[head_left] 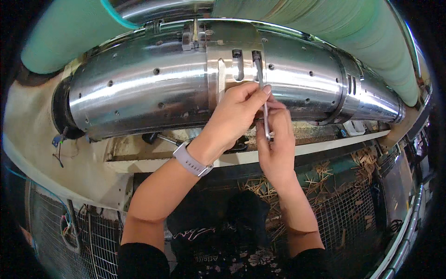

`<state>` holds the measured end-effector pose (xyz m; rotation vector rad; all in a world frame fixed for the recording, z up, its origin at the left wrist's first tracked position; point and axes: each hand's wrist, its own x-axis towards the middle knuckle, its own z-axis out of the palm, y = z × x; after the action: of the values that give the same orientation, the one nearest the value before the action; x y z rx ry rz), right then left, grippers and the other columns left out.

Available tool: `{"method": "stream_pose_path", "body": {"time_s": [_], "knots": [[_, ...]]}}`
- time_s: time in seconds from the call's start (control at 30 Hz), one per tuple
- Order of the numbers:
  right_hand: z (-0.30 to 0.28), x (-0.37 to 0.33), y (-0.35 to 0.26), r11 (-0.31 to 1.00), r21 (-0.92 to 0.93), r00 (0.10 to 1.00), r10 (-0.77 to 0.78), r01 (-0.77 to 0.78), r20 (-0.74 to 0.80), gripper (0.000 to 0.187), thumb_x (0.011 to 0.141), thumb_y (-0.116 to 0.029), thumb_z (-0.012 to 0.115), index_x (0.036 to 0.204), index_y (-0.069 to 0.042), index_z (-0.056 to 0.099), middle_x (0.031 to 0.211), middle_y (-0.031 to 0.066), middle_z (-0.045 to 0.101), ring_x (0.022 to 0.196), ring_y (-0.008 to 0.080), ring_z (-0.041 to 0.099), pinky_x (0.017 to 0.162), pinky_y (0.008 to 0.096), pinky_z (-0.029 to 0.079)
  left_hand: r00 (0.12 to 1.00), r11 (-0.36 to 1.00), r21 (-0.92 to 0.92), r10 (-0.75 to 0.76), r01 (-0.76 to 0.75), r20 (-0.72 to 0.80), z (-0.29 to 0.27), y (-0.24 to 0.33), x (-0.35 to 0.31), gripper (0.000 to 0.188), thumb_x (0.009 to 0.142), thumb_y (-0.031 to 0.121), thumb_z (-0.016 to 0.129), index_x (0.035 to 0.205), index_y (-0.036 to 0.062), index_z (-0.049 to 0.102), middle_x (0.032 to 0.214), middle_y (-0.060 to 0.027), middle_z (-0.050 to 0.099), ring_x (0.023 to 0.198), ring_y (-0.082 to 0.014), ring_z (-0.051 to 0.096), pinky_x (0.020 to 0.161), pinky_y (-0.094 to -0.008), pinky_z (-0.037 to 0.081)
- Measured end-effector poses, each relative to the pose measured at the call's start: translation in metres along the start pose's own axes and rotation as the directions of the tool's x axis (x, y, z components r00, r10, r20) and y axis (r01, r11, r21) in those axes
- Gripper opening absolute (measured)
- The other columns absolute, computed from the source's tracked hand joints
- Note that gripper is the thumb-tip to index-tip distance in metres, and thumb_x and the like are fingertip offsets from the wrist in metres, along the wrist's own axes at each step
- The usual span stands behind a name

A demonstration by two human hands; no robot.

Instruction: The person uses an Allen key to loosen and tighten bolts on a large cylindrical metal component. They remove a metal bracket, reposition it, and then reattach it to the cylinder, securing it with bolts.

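Observation:
A long steel cylinder (176, 93) with rows of small holes lies across the view. On its middle collar are two slots, each with a dark bolt head at its top. A slim metal wrench (265, 114) reaches up to the bolt (256, 55) in the right slot. My left hand (232, 114) is closed, its thumb and fingers pinching the upper shank of the wrench. Below and to the right, my right hand (278, 144) closes round the wrench's lower end. Some fingers of both hands are hidden behind the tool and the left hand.
Large green rollers (334, 32) stand above the cylinder on both sides. A pale ledge (316, 148) runs beneath it, with a black-handled tool (151, 138) lying behind. Wood slivers (320, 179) and wire mesh (344, 214) are below. Loose wires (67, 223) hang at lower left.

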<state>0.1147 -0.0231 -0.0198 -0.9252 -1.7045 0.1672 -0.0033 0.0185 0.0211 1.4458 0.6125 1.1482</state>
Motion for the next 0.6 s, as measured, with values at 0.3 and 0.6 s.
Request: {"method": "stream_pose_path", "body": {"time_s": [0.3, 0.6], "knots": [[-0.018, -0.026, 0.019, 0.242, 0.87, 0.887, 0.292, -0.431, 0.358, 0.015, 0.087, -0.011, 0.057, 0.096, -0.003, 0.049, 0.078, 0.0049, 0.05, 0.061, 0.0119, 0.049, 0.048, 0.0263, 0.043, 0.997, 0.989, -0.13, 0.078, -0.076, 0.012, 0.002, -0.002, 0.004, 0.028, 0.095, 0.025, 0.044, 0.091, -0.0015, 0.053, 0.091, -0.0179, 0.064, 0.088, -0.0222, 0.063, 0.08, -0.0304, 0.049], [-0.005, -0.004, -0.019, 0.917, -0.056, 0.91, -0.399, 0.395, -0.113, 0.033, 0.071, 0.0, 0.071, 0.092, -0.003, 0.045, 0.076, 0.007, 0.05, 0.059, 0.0159, 0.045, 0.052, 0.0288, 0.036, 1.0, 0.994, -0.112, -0.001, 0.002, 0.011, -0.001, 0.005, 0.006, 0.025, 0.095, 0.024, 0.042, 0.093, 0.0007, 0.053, 0.092, -0.0175, 0.064, 0.091, -0.0215, 0.063, 0.083, -0.0308, 0.047]]}}
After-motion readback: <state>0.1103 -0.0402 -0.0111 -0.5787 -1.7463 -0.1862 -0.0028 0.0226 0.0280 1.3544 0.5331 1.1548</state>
